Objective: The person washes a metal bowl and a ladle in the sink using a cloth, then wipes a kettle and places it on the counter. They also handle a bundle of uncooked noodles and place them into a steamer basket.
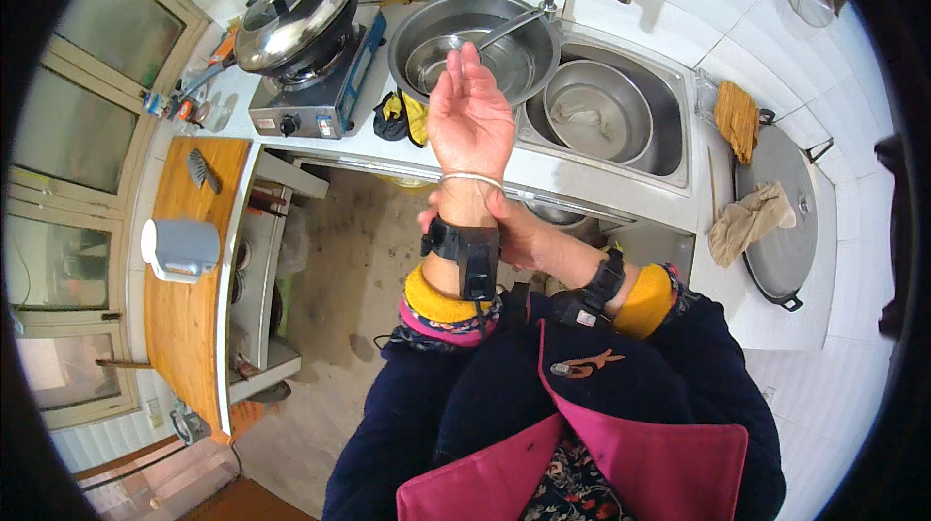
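Note:
My left hand (473,110) is raised palm up, its fingers extended and nothing in it, with a thin bangle at the wrist. It overlaps the near rim of a large steel basin (534,88) on the counter, which holds a smaller metal bowl and a long handle. My right hand (516,230) reaches across behind the left forearm and grips it below the bangle, just above a black strap device (476,259). Its fingertips show on the far side. A similar black strap device (604,281) is on my right wrist.
A lidded wok (298,12) stands on a portable gas stove (313,110). At right are a sink (673,150) with a metal pot (636,95), a large round pan (782,230) and a cloth (749,223). At left, a wooden counter (189,324) bears a pitcher (182,248).

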Action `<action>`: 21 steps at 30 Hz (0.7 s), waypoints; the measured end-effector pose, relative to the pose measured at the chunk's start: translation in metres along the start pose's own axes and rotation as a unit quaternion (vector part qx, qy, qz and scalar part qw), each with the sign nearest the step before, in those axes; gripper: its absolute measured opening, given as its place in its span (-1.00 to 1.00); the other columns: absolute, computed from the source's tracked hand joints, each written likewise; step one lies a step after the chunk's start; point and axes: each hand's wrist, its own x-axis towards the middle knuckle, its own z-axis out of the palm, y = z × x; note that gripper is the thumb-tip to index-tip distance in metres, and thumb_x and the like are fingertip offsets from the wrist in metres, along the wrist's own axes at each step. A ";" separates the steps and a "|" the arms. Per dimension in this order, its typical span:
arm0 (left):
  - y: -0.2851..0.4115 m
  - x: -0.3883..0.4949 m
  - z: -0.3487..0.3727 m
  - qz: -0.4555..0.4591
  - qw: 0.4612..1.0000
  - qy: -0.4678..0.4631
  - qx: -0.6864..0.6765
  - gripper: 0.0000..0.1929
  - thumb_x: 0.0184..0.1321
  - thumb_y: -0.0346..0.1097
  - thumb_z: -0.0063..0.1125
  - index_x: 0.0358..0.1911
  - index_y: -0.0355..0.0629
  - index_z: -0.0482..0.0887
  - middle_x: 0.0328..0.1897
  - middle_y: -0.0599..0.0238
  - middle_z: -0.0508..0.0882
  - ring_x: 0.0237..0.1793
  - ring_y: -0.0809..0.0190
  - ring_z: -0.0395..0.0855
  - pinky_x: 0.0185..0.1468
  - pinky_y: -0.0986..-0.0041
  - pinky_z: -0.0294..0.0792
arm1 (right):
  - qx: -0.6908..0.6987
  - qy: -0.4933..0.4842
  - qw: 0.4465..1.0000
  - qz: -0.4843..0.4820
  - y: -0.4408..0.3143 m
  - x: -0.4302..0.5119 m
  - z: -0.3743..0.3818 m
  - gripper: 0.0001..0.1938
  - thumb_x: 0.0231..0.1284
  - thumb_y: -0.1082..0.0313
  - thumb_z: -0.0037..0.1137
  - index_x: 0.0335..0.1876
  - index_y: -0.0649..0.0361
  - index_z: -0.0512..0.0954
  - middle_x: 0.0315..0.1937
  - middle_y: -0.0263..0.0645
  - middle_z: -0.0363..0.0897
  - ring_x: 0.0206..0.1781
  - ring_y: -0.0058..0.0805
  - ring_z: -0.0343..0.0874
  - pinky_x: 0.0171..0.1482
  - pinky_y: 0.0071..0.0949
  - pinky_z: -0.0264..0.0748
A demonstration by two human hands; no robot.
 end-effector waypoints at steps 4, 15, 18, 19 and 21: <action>-0.003 0.003 0.002 -0.003 0.995 -0.025 -0.094 -0.63 0.25 -0.39 -0.08 0.09 -0.41 0.33 0.05 -0.08 0.54 -0.17 0.21 0.62 -0.29 0.59 0.55 | 0.023 -0.055 0.998 0.034 0.012 0.001 0.005 -0.21 0.00 -0.29 0.15 0.20 0.19 0.27 0.08 -0.11 0.45 0.15 -0.36 0.45 0.24 -0.34 0.33; -0.020 0.014 -0.015 0.264 0.655 -0.083 0.703 -0.53 0.21 -0.47 0.02 0.21 -0.22 0.24 0.08 0.16 0.45 -0.18 0.31 0.58 -0.41 0.56 0.54 | 0.149 0.015 0.987 0.057 0.033 -0.005 -0.010 -0.46 0.20 -0.11 0.04 0.07 0.24 0.40 0.03 -0.15 0.50 0.12 -0.37 0.48 0.25 -0.38 0.34; -0.017 0.019 -0.017 0.314 0.566 -0.086 0.757 -0.56 0.23 -0.41 0.04 0.18 -0.18 0.28 0.05 0.18 0.47 -0.20 0.27 0.56 -0.34 0.49 0.51 | 0.146 0.033 0.986 0.070 0.029 -0.007 -0.009 -0.52 0.23 -0.03 0.04 0.05 0.24 0.41 0.00 -0.17 0.51 0.11 -0.39 0.48 0.24 -0.41 0.35; -0.017 0.023 -0.018 0.289 0.679 -0.064 0.672 -0.58 0.24 -0.37 0.04 0.16 -0.17 0.30 0.04 0.19 0.49 -0.20 0.28 0.56 -0.33 0.50 0.51 | 0.123 0.040 0.989 0.068 0.028 -0.006 -0.009 -0.53 0.23 -0.02 0.04 0.05 0.23 0.42 0.00 -0.18 0.52 0.11 -0.40 0.49 0.23 -0.42 0.35; -0.015 0.029 -0.022 0.213 0.863 -0.041 0.456 -0.63 0.25 -0.30 0.04 0.12 -0.15 0.35 0.03 0.19 0.51 -0.19 0.28 0.56 -0.31 0.52 0.50 | 0.069 0.094 0.990 0.085 0.026 -0.005 -0.010 -0.50 0.26 -0.07 -0.03 0.08 0.22 0.43 0.04 -0.21 0.51 0.11 -0.44 0.48 0.22 -0.44 0.35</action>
